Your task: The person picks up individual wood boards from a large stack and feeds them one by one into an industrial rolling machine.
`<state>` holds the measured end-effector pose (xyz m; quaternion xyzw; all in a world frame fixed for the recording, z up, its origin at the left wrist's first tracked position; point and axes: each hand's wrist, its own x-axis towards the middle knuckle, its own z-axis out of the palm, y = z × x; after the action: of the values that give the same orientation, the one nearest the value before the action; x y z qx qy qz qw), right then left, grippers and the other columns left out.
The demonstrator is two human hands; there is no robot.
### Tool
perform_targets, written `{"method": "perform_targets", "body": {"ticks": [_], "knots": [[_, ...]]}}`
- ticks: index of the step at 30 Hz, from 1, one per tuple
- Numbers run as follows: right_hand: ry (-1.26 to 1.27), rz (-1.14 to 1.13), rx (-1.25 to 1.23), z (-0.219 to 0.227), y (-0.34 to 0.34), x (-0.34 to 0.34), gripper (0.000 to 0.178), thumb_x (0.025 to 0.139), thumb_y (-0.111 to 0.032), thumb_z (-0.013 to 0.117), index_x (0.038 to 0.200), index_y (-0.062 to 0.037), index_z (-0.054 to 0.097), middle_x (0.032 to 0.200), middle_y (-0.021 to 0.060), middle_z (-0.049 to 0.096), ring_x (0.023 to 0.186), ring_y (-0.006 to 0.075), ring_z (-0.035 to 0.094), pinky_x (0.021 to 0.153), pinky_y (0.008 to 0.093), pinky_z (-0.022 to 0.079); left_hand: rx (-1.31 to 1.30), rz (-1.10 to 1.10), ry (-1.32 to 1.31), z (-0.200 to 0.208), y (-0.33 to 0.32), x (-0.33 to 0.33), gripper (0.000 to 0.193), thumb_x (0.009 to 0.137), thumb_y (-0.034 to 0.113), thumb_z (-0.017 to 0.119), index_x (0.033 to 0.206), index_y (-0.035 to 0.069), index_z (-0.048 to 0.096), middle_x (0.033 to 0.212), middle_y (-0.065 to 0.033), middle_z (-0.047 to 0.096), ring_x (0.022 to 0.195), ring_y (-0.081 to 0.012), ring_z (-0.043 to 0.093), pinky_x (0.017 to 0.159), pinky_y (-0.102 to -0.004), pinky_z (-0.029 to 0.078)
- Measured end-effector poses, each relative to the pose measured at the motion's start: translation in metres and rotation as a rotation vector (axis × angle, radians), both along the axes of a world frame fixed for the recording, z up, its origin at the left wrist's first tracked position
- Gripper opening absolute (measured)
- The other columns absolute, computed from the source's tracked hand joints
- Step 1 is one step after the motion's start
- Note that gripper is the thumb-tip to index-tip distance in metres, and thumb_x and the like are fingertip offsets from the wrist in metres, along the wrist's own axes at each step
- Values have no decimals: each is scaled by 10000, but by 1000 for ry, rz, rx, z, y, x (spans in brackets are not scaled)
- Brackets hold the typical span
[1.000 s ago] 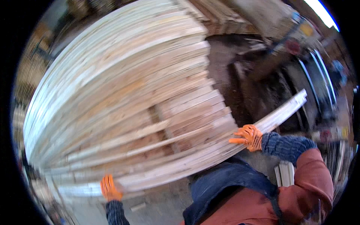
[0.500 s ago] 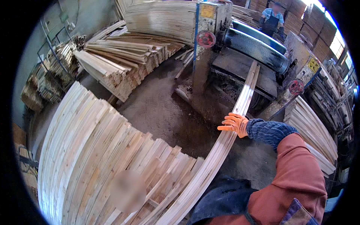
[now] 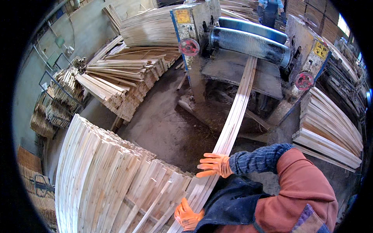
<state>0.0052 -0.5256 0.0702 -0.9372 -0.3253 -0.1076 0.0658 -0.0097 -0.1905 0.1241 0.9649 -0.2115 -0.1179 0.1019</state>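
A bundle of long, pale wooden strips (image 3: 236, 112) runs from beside me up to the ribbed metal roller (image 3: 248, 44) of a machine, its far end at the roller's underside. My right hand (image 3: 216, 165), in an orange glove, lies across the top of the bundle with its fingers spread. Closer to me, at the lower edge, my left hand (image 3: 188, 215) wears a matching glove. Its thumb points up and its fingers curl over the side of the strips, partly hidden. A large stack of wooden strips (image 3: 105, 171) stands just left of both hands.
Red handwheels (image 3: 189, 47) sit on the machine's posts, above its metal bed plate (image 3: 221, 70). More strips lie stacked at the right (image 3: 330, 128) and far left (image 3: 120, 81). A person in an apron (image 3: 269, 13) stands behind the rollers.
My left hand has come into view on the bundle. My right hand sits closer to me along the strips. The strips' far end has moved forward to the roller, and the view has shifted.
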Motion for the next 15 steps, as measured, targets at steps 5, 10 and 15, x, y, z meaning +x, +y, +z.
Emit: {"method": "perform_targets", "body": {"ticks": [5,10,15], "knots": [[236,44,-112,29,-78,14,1067,625,-233,769,1615,-249,371,1320,65,619,1242,267,584,1221,506,330,-302,-143,-199,1,-34,-2,859,570,436,869,1257,-7,605,1248,-186,651,1165,-364,601,975,-511,458],[280,-131,-210,35,-132,20,959,622,-231,834,1516,-201,487,1378,63,603,1353,260,524,1241,469,323,-110,-61,-241,0,74,-18,994,520,477,923,1349,40,590,1343,-190,614,1258,-365,576,1088,-551,416],[147,-443,-64,45,-139,13,1007,580,64,709,1527,-179,471,1527,105,502,1491,321,394,1279,469,272,65,108,-228,16,167,-29,936,600,395,903,1403,59,559,1346,-184,628,1267,-379,574,1146,-530,389]]}}
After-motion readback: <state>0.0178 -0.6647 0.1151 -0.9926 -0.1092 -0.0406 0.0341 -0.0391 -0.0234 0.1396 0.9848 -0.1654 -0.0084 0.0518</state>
